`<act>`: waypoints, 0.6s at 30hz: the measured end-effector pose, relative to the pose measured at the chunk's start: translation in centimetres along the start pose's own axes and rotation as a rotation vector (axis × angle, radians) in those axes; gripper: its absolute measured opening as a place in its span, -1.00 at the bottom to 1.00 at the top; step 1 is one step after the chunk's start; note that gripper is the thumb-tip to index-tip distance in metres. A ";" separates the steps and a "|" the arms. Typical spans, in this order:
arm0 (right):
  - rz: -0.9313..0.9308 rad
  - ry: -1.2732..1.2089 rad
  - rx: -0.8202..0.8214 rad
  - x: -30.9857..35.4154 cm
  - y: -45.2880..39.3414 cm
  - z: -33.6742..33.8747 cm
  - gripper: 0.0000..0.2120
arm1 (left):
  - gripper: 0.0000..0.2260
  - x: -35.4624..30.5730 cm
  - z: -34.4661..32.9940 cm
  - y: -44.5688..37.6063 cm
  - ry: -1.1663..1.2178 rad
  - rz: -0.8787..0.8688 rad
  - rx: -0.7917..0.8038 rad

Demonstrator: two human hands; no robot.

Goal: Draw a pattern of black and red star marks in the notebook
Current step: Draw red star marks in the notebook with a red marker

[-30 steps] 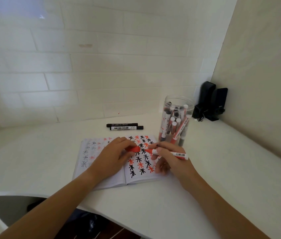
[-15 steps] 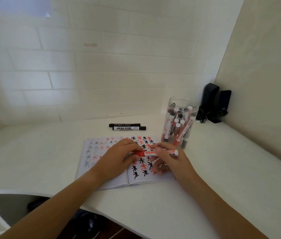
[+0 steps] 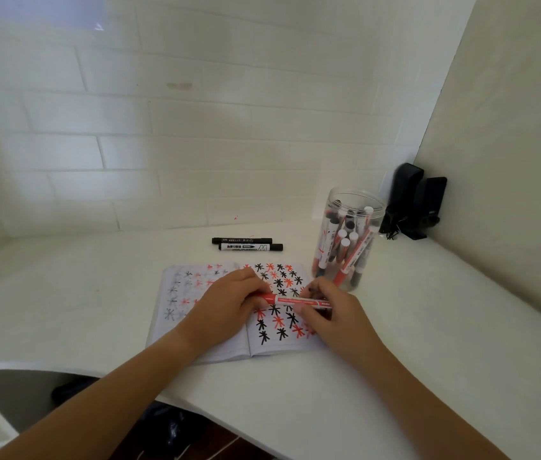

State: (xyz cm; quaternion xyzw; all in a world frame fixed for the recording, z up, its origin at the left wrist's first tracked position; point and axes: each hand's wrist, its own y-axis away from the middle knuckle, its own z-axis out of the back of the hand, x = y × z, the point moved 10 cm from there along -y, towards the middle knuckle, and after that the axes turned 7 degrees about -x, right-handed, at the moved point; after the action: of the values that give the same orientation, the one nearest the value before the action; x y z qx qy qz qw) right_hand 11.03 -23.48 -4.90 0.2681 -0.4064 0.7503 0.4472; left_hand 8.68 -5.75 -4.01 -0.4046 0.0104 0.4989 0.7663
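Both hands meet over the open notebook (image 3: 216, 340), holding one red marker (image 3: 299, 301) level between them. Left hand (image 3: 226, 303) has its fingers curled around the marker's red cap end, with the heel of the hand resting across the fold of the notebook. Right hand (image 3: 332, 313) pinches the white barrel of the same marker, thumb under and fingers over; its fingertips show dark ink smudges. Whether the cap is fully seated on the marker cannot be told. The notebook lies flat on the white surface (image 3: 428, 343), near its front edge. Its right page carries rows of black and red stars, partly covered by the hands; the left page shows fainter stars. Beyond the notebook, two black markers (image 3: 247, 244) lie side by side, apart from the pages. To the right of the notebook's far corner stands a clear plastic jar (image 3: 348, 237) filled with upright markers. Behind the jar, in the corner where the tiled wall (image 3: 196, 127) meets the side wall, sits a black device (image 3: 415, 204).
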 end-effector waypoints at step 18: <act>0.048 -0.040 -0.076 1.8 -0.1 -0.3 -0.89 | -0.91 0.3 0.3 -0.3 -0.020 -0.007 -0.055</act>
State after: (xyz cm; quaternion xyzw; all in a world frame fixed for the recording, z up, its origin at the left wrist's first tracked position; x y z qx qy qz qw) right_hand 10.24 -22.36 -3.64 0.2559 -0.4499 0.7394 0.4306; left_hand 9.01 -5.38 -3.77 -0.4205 -0.0120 0.5004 0.7567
